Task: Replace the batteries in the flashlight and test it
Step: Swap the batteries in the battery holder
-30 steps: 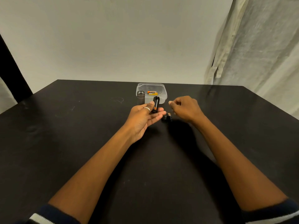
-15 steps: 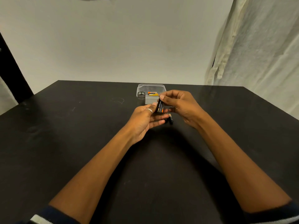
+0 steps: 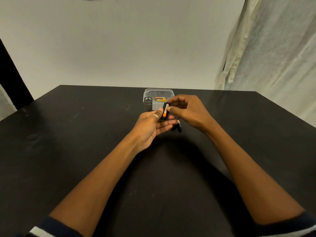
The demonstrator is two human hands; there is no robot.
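head view from where i stand: the left hand (image 3: 150,127) lies palm up over the black bench (image 3: 68,151), thumb pinned on a small black battery holder (image 3: 163,111) so the grip is clamped on it. the right hand (image 3: 186,111) has its thumb and first finger pinched together at an orange battery (image 3: 165,110) seated along the holder; i read it as being pressed in or pulled out, and i can't tell which from this angle

the flashlight body (image 3: 147,103), a grey tube standing open end up, waits just beside a clear plastic tub (image 3: 159,91) at the far side of the bench. two more orange batteries (image 3: 160,99) lie inside the tub. a dark battery (image 3: 179,126) lies on the bench just beside the left fingertips, near the right wrist

what could go wrong: the holder is small and held only by thumb on fingers, so a hard push from the right hand could pop it out of the left. the battery could go in the wrong way round, since its end marks are too small to read here. the loose dark battery could be nudged by either hand and roll, or get mixed up with the fresh ones. a careless reach toward the tub could tip the standing tube
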